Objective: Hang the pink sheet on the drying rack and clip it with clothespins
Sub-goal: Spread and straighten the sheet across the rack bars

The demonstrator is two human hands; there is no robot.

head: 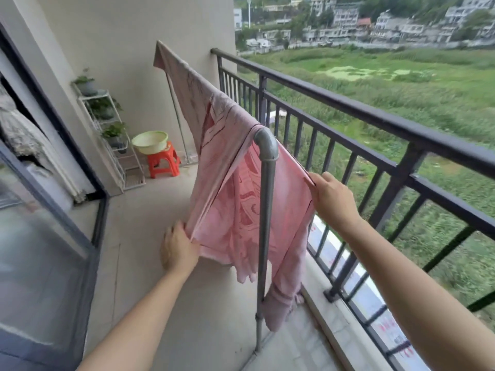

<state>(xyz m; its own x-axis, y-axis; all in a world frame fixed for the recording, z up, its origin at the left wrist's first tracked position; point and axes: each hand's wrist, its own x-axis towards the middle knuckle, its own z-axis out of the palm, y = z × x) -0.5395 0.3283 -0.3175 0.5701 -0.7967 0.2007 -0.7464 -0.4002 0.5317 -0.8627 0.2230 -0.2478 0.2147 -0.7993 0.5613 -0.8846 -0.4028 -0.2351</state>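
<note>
The pink patterned sheet is draped over the top bar of a grey metal drying rack, running from the far wall to the near corner post. My left hand grips the sheet's lower edge on the balcony side of the post. My right hand pinches the sheet's edge on the railing side, pulling it taut. A loose end of the sheet hangs down beside the post toward the floor. No clothespins are in view.
A dark metal balcony railing runs along the right, close to the rack. A glass sliding door lines the left. At the far end stand a white plant shelf and an orange stool carrying a pale green basin.
</note>
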